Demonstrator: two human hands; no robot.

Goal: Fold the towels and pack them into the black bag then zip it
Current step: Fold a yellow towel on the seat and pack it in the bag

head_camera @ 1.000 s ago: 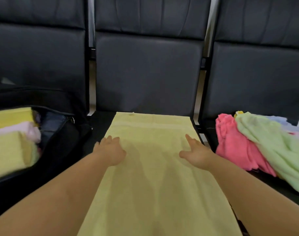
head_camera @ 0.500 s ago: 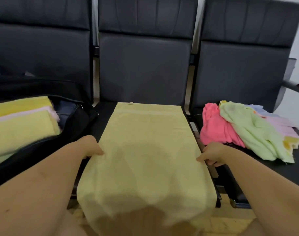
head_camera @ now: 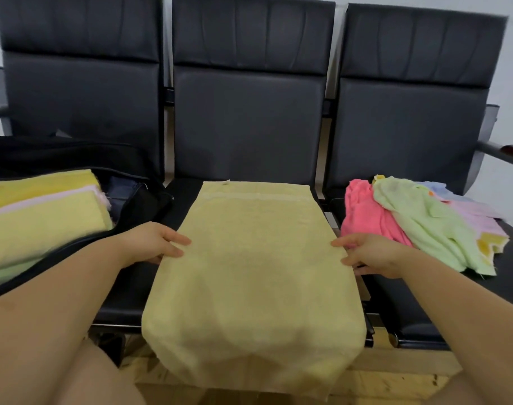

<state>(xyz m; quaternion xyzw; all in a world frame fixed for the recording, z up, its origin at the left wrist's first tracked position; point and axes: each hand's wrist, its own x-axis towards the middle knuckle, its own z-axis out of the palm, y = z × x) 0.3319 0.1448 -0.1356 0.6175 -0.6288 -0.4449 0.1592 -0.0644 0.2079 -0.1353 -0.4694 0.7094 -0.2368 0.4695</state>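
I pinch the yellow towel (head_camera: pixel 253 264) at its side edges with my left hand (head_camera: pixel 150 244) and right hand (head_camera: pixel 372 254); it lies on the middle seat (head_camera: pixel 179 197), near end hanging over. Uneven lifting could skew the fold, or the overhang could drag it off.

You face three chairs (head_camera: pixel 249 118) side by side. On the middle seat lies a towel (head_camera: pixel 249 273), its near end hanging over the front edge. Your left hand (head_camera: pixel 153 242) grips its left edge, your right hand (head_camera: pixel 369 254) its right edge. On the left seat sits the bag (head_camera: pixel 144 200) with folded towels (head_camera: pixel 42 217) in it. On the right seat lies a heap of loose towels (head_camera: pixel 418 220).
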